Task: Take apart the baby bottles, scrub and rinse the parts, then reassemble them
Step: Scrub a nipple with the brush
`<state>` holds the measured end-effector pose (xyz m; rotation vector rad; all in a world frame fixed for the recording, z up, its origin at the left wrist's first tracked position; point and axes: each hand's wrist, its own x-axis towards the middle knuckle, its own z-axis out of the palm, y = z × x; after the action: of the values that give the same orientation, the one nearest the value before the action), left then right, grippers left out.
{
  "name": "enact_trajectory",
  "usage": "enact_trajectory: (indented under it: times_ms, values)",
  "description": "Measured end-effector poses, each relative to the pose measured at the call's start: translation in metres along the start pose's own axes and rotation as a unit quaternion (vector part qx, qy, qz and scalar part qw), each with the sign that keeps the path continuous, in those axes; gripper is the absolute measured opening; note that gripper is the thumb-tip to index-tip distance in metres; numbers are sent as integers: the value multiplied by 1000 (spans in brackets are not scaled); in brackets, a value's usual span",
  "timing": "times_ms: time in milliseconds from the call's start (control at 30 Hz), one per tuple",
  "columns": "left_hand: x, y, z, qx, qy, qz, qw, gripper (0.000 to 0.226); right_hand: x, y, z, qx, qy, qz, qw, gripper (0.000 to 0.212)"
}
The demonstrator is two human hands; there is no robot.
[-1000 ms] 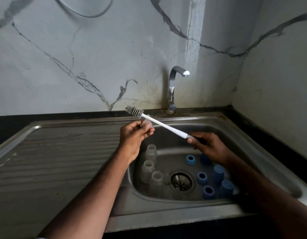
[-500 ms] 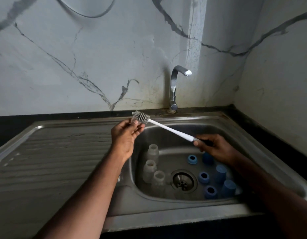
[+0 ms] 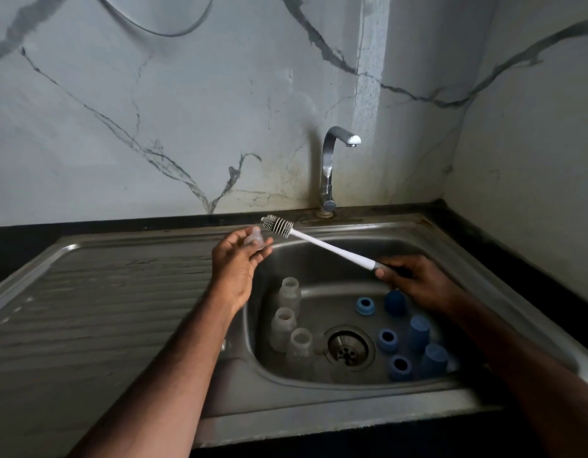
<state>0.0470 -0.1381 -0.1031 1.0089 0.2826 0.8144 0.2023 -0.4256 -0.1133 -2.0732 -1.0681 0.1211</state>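
Left hand [image 3: 238,259]: above the sink's [image 3: 319,395] left rim, fingers curled around a clear teat [image 3: 254,239].
Right hand [image 3: 414,279]: over the basin's right half, gripping the dark handle of the bottle brush [image 3: 322,242].
Brush head: just beside the teat, apart from it.
Clear bottles [image 3: 291,328]: three upright, left of the drain [image 3: 348,348].
Blue rings and caps [image 3: 405,338]: standing right of the drain.
Tap [image 3: 330,170]: behind the basin, no water running.
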Motion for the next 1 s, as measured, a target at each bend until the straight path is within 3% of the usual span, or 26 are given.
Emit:
enact_trajectory:
  times_ms: [200,300,367,533,667,733,833,1000]
  values:
    - [7,0,-9,-20,46,43,998,29,-3,1,-5,17,-9,-2,1000,13]
    - [1,-6,-1,30,4,39,999,11,0,-5,3,18,-33,-14,999,14]
    - [-7,-14,13,55,-35,45,997,16,5,-12,13,16,-36,-23,999,16]
    - [-1,-4,11,-34,6,30,999,11,-1,-1,-1,69,15,-1,998,34]
    - [-7,-3,9,13,-47,18,999,15,0,-7,7,63,-43,-31,997,22]
    - [-11,-5,12,29,-64,16,997,16,5,-13,13,61,-18,-28,998,21]
    - [-8,-2,8,47,-54,26,997,15,1,-8,3,86,17,-10,996,36]
    - [-8,-13,7,195,-79,69,975,15,0,-10,6,49,-31,-34,998,27]
